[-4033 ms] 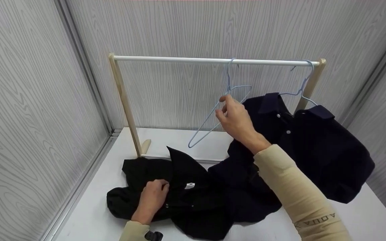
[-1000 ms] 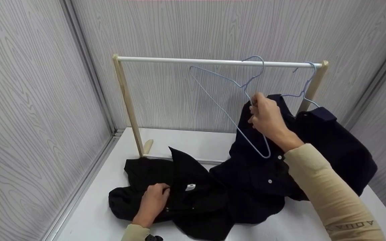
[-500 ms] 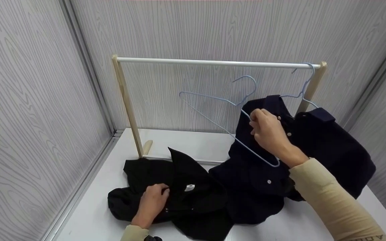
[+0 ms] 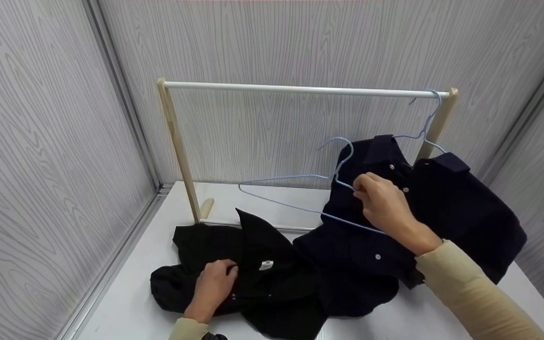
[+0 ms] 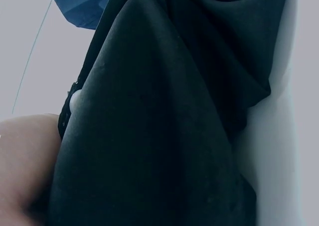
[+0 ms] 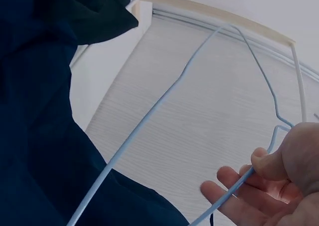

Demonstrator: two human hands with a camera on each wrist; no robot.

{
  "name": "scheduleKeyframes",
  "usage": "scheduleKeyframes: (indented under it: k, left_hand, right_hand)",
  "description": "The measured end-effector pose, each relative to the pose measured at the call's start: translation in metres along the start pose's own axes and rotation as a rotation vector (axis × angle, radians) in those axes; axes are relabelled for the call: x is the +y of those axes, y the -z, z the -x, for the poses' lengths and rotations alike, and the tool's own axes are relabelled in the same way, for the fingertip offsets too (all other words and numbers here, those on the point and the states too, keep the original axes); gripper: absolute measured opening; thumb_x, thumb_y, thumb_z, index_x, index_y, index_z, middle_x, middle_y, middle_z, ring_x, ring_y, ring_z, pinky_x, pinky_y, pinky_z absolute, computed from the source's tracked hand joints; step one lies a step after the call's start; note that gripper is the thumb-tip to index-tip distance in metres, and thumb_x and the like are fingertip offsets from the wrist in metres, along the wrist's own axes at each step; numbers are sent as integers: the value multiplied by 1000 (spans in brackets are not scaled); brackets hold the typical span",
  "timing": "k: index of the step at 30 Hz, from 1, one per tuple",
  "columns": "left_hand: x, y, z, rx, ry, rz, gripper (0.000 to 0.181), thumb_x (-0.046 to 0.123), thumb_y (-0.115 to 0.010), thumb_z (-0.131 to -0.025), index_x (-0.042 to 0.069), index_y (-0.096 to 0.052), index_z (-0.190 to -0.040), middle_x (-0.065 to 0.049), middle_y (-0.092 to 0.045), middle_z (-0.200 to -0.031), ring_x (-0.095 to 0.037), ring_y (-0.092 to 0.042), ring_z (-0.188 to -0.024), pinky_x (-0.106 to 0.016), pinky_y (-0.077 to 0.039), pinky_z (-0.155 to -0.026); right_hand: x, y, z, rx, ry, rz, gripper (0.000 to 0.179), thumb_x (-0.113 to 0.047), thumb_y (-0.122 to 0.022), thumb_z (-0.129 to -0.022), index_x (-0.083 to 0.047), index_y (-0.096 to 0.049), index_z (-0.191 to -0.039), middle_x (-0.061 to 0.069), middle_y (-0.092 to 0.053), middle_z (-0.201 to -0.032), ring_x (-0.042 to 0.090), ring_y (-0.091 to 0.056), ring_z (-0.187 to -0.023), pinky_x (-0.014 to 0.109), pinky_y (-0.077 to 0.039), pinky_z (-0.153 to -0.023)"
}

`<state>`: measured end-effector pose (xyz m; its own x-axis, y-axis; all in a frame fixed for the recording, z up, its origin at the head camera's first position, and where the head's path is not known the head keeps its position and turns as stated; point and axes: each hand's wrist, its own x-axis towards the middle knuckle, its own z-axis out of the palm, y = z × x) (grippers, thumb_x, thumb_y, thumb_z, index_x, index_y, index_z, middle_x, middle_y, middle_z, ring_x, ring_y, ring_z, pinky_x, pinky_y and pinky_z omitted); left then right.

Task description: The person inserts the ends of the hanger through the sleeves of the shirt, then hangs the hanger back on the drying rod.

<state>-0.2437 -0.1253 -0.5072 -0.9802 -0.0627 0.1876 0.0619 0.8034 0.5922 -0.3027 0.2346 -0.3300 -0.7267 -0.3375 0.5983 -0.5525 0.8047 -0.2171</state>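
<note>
Item: light-blue wire hanger (image 6: 142,125), in your right hand (image 4: 385,200); grip narrow, thumb and fingers pinching one shoulder of the wire. Held tilted above the counter (image 4: 125,302), hook up, below the rail and apart from it, the wire crossing in front of the navy shirt.

Item: black shirt (image 4: 286,283), heaped on the left half of the counter towards its front edge, one sleeve bunched towards the left edge. A pointed fold stands up at the back; a white label (image 4: 266,265) shows inside. Your left hand (image 4: 213,285) lies on it, fingers bent, grip narrow, pinching the cloth; the wrist view hides the fingertips.

Item: navy shirt (image 4: 461,212), white buttons, on a second blue hanger (image 4: 430,119) hooked over the rail near its right end. Lower cloth drapes onto the counter, meeting the black shirt.

Item: garment rack, white rail (image 4: 276,88) between a left wooden post (image 4: 176,146) and a right wooden post (image 4: 438,123), standing along the counter's rear edge.

Item: beige sleeves (image 4: 475,293), on both your arms.
</note>
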Motion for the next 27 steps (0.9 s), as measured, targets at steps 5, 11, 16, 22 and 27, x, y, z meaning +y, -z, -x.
scheduleKeyframes:
  k: [5,11,16,22,27]
  left_hand:
    - [-1,-1,1,25,-20,-3,11,12,-68,-91,7,-76,-96,-11,-75,-97,-24,-71,-84,-43,-56,-71]
    - [-2,1,1,36,-37,9,11,12,-67,-91,6,-76,-95,-11,-74,-96,-23,-70,-81,-43,-56,-69]
    - [-2,3,1,49,-44,12,12,10,-67,-91,5,-76,-96,-12,-75,-96,-25,-71,-80,-43,-56,-69]
    - [1,6,-1,71,-40,32,14,9,-65,-91,3,-76,-97,-13,-75,-97,-25,-71,-81,-43,-57,-72]
    - [5,10,-5,125,-48,92,15,8,-64,-91,2,-77,-97,-13,-75,-98,-23,-71,-83,-41,-57,-74]
  right_hand:
    - [2,-4,12,-13,39,28,14,2,-71,-85,-9,-63,-87,3,-64,-85,23,-61,-77,41,-53,-71]
    - [5,-8,26,-39,40,19,15,2,-72,-85,-10,-65,-87,-1,-65,-85,18,-62,-75,38,-54,-68]
    - [7,-13,38,-55,52,28,17,1,-73,-84,-13,-63,-86,-5,-62,-81,13,-58,-69,35,-53,-63]
    - [9,-19,50,-92,68,32,19,1,-74,-84,-15,-64,-86,-7,-61,-81,9,-56,-67,31,-53,-61]
    - [9,-25,56,-127,86,40,21,1,-74,-84,-17,-64,-86,-9,-62,-82,9,-58,-69,31,-53,-62]
